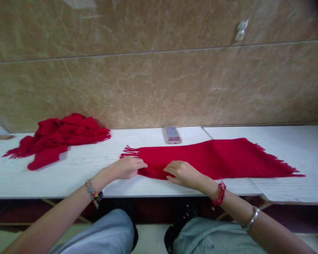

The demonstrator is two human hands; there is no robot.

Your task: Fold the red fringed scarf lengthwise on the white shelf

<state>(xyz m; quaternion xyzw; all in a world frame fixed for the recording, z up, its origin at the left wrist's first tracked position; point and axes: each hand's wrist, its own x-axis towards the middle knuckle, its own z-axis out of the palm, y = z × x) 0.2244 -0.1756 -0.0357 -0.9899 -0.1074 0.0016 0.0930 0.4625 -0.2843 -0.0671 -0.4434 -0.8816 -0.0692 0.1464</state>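
Note:
A red scarf (214,158) lies lengthwise on the white table, with fringes at both short ends. At its left end, my left hand (128,167) is closed on the near corner, with the index finger lying along the cloth. That hand wears a ring and hides part of the fringe. A little further right, my right hand (182,173) rests on the scarf's near edge. Its fingers are bent and the thumb sits apart from them. A second red scarf (66,132) lies crumpled in a heap at the far left.
A phone (172,135) lies behind the scarf, close to the tan tiled wall (153,88). A small white cat-shaped piece (241,30) is on the wall at the upper right. The white table (82,183) ends just in front of my knees.

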